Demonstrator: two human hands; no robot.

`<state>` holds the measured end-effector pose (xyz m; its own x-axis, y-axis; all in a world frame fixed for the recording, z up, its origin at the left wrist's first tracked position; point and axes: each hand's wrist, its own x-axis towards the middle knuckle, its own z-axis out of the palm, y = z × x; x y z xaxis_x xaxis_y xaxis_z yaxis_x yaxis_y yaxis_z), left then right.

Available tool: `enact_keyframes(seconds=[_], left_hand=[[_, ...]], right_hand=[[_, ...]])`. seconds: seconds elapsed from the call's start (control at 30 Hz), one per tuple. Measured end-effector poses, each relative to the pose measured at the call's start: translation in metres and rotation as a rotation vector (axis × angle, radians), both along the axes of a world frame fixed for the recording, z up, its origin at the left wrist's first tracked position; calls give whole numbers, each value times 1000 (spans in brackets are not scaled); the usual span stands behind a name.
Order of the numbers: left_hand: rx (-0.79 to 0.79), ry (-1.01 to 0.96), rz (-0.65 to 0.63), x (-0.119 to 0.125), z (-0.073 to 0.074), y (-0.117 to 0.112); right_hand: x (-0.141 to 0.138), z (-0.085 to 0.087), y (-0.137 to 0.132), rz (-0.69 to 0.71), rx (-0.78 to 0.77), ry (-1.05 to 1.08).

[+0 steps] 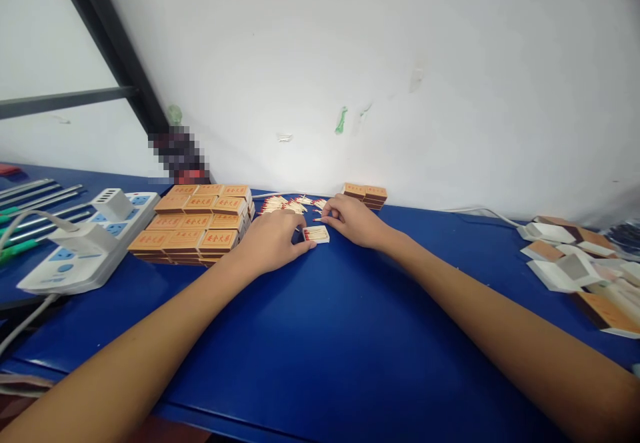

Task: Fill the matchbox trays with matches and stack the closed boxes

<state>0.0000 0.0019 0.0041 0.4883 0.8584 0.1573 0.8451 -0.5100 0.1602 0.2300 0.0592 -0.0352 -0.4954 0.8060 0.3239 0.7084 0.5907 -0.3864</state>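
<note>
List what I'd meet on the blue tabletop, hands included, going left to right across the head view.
White power strip → large matchbox stack → left hand → open matchbox tray → right hand → jumbled box pieces.

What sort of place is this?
Probably an indoor workbench, maybe a small packing spot: a blue tabletop against a white wall, stacked matchboxes near loose matches, and a power strip at the left.

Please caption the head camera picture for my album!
On a blue table, the left hand holds a matchbox tray of matches, the right hand a match.
</note>
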Motion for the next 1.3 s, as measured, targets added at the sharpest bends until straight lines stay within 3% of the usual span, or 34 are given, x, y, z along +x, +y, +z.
enact_keyframes(seconds=[0.23, 0.63, 0.97, 1.17, 1.3], left_hand=[[0, 5, -3, 0, 1, -1], [-3, 4, -3, 0, 1, 0], [9, 27, 1, 0, 2, -1], [0, 12, 0, 0, 1, -1], [5, 8, -8, 0, 1, 0]], right_hand=[[-1, -3, 0, -23, 3, -62], [-5, 5, -6, -60, -32, -162], [-16, 30, -27, 116, -158, -90], [-9, 14, -13, -144, 75, -70], [-3, -1, -5, -156, 52, -67]])
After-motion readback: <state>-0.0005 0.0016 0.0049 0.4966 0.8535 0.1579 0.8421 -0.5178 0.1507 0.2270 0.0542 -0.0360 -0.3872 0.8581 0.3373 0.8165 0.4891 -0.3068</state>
